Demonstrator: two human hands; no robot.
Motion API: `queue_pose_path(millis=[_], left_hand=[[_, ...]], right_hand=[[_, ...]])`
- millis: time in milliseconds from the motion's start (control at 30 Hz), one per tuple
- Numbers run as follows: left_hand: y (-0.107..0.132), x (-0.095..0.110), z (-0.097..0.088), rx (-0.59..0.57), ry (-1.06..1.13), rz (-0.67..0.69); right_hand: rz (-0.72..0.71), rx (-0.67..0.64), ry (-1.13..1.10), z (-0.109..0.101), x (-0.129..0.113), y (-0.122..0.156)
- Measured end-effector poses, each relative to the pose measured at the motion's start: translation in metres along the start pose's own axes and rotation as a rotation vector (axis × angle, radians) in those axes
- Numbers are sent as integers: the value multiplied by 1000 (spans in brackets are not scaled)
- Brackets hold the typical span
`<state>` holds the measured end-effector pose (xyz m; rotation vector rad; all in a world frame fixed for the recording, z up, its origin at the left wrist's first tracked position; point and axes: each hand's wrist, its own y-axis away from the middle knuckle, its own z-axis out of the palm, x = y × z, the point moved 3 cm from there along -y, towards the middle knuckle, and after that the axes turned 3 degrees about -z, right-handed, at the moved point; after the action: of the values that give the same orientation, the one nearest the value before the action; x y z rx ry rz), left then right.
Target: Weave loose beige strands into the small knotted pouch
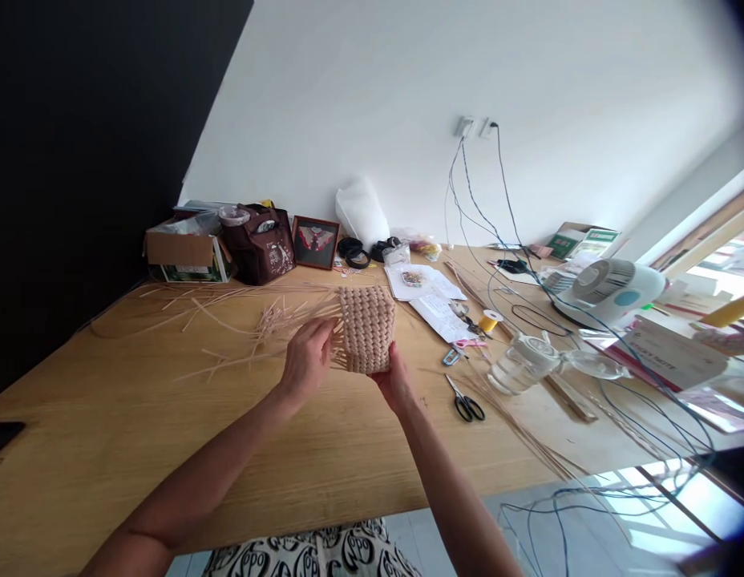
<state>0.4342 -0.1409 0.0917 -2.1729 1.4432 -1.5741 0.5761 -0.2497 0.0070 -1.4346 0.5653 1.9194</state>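
A small beige woven basket (367,327) is held up over the table, its closely plaited side facing me. Loose strips (276,324) stick out from its left edge and fan away to the left. My left hand (307,359) is closed on some of these strips beside that edge, its fingertips partly hidden. From below, my right hand (396,378) grips the basket's lower right corner, with the thumb on its right side and the other fingers behind or under it. Black-handled scissors (465,401) lie to the right of my right hand.
Long loose strips (528,437) run over the table's front right edge. At the right stand a clear jar (519,369), a white fan (612,288) and trailing cables. Papers (438,312) and a yellow spool (490,320) lie behind the scissors. A brown bag (264,248) stands at back left.
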Motion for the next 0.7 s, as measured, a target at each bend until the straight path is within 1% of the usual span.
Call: queue_pose_path(millis=[67,133,167,200,267,333,433,500,567,633,700], left_hand=[[-2,-6,1,-72,165,-77],[-4,-9,2,-176,333,-174],[-5,-8,2,-232,404,-202],[-5,-6,2,-290,455,-212],[-6,1,-1,-414,495,-189],[-6,9,-7,-483,467,-134],[-5,14,-13,-513,404,-75],[-3,13,-11,-551,386,-101],[-1,11,-5,-592,419,-165],[-1,9,2,-581,487,-209],[-3,6,6,-529,534,-203]], right_hand=[[-32,-4,30,1,-1,2],[-48,-14,9,3,-1,4],[-51,-18,-12,3,0,4],[-51,-19,-31,4,0,4],[-46,-18,-38,3,1,4],[-33,-28,-8,3,0,5],[0,-94,27,6,-2,9],[21,-167,13,9,-3,14],[40,-232,-23,13,-4,18],[47,-262,-60,14,-4,21],[38,-265,-69,13,-3,24]])
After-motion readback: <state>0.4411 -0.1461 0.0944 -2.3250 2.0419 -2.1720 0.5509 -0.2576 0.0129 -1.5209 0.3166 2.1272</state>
